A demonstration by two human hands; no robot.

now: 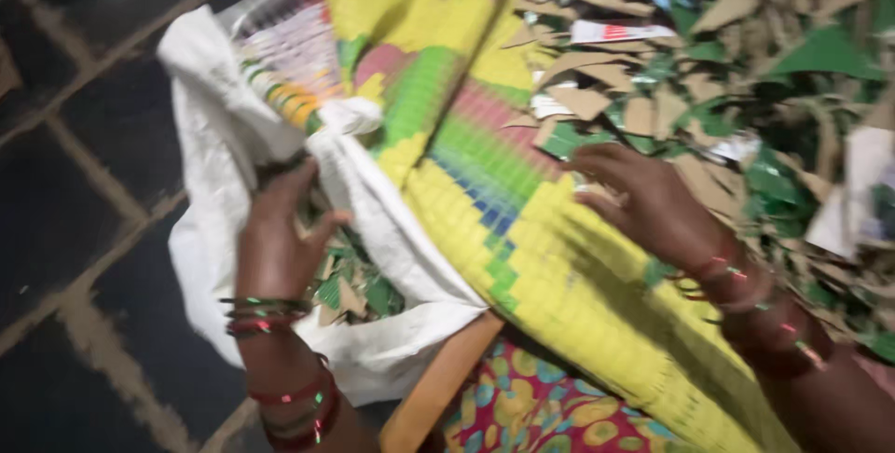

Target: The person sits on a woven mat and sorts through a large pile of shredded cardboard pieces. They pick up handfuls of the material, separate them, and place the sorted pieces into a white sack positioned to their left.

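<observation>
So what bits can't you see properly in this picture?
- Head view: left hand fingertips, hidden in the white woven sack.
- Sack's depth, hidden by its folds.
- Pile of brown and green cardboard scraps, blurred, cut off at the right edge.
- Right hand grip, blurred.

**Worn items, as seen from my remote feed**

Left hand (272, 246): bare, no glove or ring that I can make out. At the wrist I log a stack of thin bangles, green, dark and red, with small glinting spots. Further up the forearm I count a second group, mostly red with a green one among them.

Right hand (643, 201): bare as well. I note several thin red bangles with light flecks at the wrist, then a looser set of dark red ones higher up.

Sleeves: none in view on either forearm.

Picture is motion-blurred; I cannot count the bangles exactly.
</observation>
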